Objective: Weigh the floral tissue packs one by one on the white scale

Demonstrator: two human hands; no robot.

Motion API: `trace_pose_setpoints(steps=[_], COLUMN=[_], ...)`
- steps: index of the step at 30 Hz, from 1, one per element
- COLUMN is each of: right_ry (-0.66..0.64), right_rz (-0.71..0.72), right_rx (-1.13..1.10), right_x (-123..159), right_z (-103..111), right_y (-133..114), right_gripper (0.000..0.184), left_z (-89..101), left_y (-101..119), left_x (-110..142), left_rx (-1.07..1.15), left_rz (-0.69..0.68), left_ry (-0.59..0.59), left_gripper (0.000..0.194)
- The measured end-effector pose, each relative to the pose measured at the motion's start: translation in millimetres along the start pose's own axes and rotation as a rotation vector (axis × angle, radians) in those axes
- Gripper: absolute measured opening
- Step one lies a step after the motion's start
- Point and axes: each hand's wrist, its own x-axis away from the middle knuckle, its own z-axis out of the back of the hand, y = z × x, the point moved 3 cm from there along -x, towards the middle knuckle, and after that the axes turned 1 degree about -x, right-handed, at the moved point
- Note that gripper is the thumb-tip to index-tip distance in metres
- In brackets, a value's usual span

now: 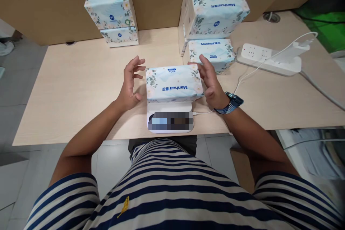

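A tissue pack [174,81] with a flowered, pale blue wrapper lies on a white scale [169,107] near the table's front edge. The scale's display is blurred out. My left hand [131,84] is at the pack's left side, fingers spread and a small gap between them and the wrapper. On the other side, my right hand [211,82] stands close to the pack's right end with its fingers apart; whether it touches the wrapper I cannot tell. Just behind that hand sits another tissue pack [212,52], its front partly covered by my fingers.
Stacked tissue packs [218,9] stand at the back right, and a smaller stack [113,14] at the back left. A white power strip [266,59] lies to the right, with a charger plugged in. A thin white cable [205,112] runs to the scale. Brown panels [159,0] line the back.
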Motion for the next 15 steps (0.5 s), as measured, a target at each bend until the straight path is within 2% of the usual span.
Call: trace_pose_setpoints(steps=[4, 9, 15], right_ry=[-0.008, -0.013, 0.028], right_rz=[-0.019, 0.035, 0.064], right_rx=[-0.024, -0.052, 0.031], right_x=[0.9, 2.8, 3.6], right_z=[-1.0, -1.8, -1.1], right_y=[-2.1, -2.3, 0.7], right_gripper=[0.127, 0.127, 0.135], left_z=[0.8, 0.4, -0.9], left_y=[4.7, 9.4, 12.2], left_x=[0.1, -0.4, -1.6], left_rx=[-0.008, 0.01, -0.006], left_rz=[0.032, 0.016, -0.01], left_ry=[-0.048, -0.099, -0.109], left_gripper=[0.125, 0.129, 0.136])
